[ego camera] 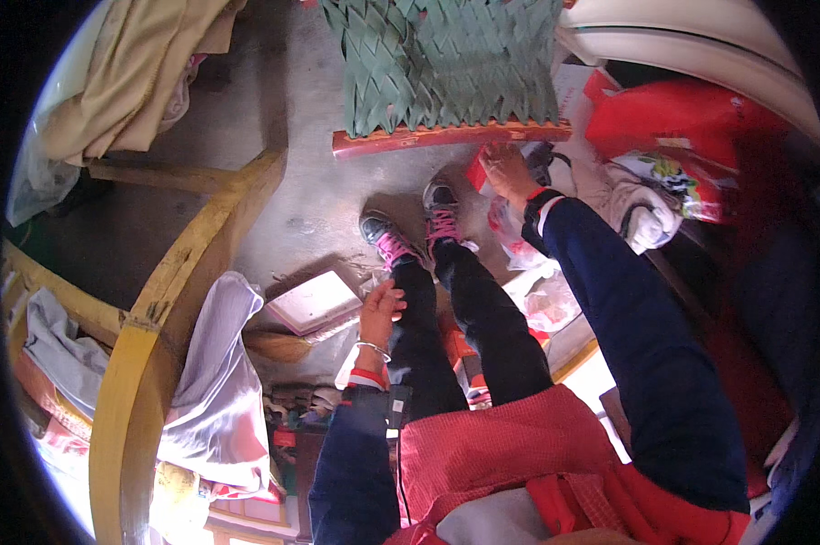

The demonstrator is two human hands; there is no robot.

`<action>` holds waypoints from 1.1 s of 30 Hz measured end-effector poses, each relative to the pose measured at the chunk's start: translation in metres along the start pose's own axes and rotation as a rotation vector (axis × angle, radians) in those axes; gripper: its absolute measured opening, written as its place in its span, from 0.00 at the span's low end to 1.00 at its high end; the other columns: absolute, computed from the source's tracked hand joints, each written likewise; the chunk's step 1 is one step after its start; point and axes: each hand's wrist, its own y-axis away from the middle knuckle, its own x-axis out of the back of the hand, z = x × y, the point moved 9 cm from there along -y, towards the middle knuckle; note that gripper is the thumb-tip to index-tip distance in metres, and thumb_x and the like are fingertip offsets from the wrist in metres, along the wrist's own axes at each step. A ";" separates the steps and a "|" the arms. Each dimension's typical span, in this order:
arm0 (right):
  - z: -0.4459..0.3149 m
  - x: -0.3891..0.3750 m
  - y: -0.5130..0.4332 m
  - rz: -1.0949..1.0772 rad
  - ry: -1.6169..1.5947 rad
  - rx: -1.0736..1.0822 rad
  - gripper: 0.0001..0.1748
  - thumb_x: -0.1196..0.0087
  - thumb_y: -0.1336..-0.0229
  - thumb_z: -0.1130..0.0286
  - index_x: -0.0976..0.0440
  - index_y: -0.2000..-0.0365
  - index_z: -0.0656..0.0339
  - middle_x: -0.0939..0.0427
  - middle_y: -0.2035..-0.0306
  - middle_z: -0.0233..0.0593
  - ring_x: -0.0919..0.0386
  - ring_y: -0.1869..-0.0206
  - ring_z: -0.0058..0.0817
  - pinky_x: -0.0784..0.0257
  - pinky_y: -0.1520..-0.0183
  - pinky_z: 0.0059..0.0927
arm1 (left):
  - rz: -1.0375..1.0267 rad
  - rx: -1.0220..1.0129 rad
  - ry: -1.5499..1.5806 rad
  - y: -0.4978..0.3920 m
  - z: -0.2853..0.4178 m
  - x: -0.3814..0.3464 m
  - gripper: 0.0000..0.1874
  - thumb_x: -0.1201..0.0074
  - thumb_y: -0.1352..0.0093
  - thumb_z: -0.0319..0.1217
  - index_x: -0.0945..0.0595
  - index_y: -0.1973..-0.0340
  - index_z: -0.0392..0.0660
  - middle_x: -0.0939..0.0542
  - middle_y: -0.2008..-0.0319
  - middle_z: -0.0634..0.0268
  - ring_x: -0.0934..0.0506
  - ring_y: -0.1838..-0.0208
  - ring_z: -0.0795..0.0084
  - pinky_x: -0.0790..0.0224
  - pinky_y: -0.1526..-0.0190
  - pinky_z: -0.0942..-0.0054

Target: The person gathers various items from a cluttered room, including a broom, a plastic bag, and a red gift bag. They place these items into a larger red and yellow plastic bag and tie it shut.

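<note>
My right hand [509,170] reaches forward, just below the red wooden edge [451,138] of a seat woven from green straps [451,65]. Its fingers are closed around a small red box [477,173], partly covered by the hand. My left hand [381,310] hangs beside my left leg, loosely curled with its fingers a little apart, and nothing plain to see in it. A bracelet circles that wrist. Left of this hand, a shallow white tray or box lid [317,302] lies on the floor. Both shoes stand between the woven seat and my hands.
A yellow wooden frame [192,252] stands at left, with a pale cloth [209,381] over it. Tan fabric [137,75] hangs at upper left. Right of my right hand lie a red bag [669,116], bundled pale cloth [645,211] and a crumpled plastic bag [553,303].
</note>
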 end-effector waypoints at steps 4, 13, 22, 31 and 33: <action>-0.014 -0.054 -0.012 -0.103 0.261 0.090 0.17 0.52 0.51 0.62 0.26 0.61 0.58 0.26 0.56 0.41 0.34 0.45 0.39 0.46 0.41 0.50 | 0.015 -0.011 0.007 -0.007 -0.014 0.003 0.18 0.55 0.30 0.36 0.27 0.47 0.42 0.20 0.60 0.63 0.22 0.66 0.76 0.31 0.67 0.78; -0.032 -0.084 0.009 -0.149 0.182 0.312 0.07 0.55 0.51 0.66 0.28 0.74 0.53 0.28 0.66 0.32 0.35 0.51 0.32 0.44 0.45 0.43 | 0.033 0.062 0.002 -0.005 -0.027 0.011 0.18 0.54 0.30 0.37 0.27 0.47 0.43 0.20 0.60 0.64 0.22 0.63 0.74 0.31 0.63 0.77; 0.005 -0.051 -0.017 -0.146 0.001 0.153 0.13 0.60 0.43 0.65 0.28 0.61 0.53 0.28 0.53 0.34 0.31 0.47 0.33 0.41 0.44 0.49 | 0.032 0.017 0.026 -0.008 -0.012 0.023 0.18 0.55 0.30 0.34 0.27 0.47 0.42 0.20 0.59 0.63 0.22 0.64 0.77 0.32 0.66 0.79; 0.038 -0.008 -0.023 0.288 -0.276 -0.141 0.22 0.64 0.39 0.62 0.37 0.47 0.58 0.31 0.47 0.44 0.32 0.45 0.43 0.42 0.41 0.50 | 0.050 0.005 0.041 -0.008 -0.013 0.030 0.16 0.54 0.29 0.34 0.26 0.49 0.43 0.20 0.61 0.63 0.22 0.65 0.76 0.31 0.65 0.79; 0.035 0.014 -0.019 0.346 -0.155 -0.184 0.23 0.64 0.39 0.62 0.37 0.46 0.59 0.30 0.49 0.47 0.33 0.45 0.45 0.43 0.41 0.52 | 0.039 -0.002 0.035 -0.009 -0.009 0.026 0.16 0.54 0.30 0.34 0.27 0.48 0.43 0.20 0.61 0.63 0.22 0.65 0.76 0.31 0.65 0.79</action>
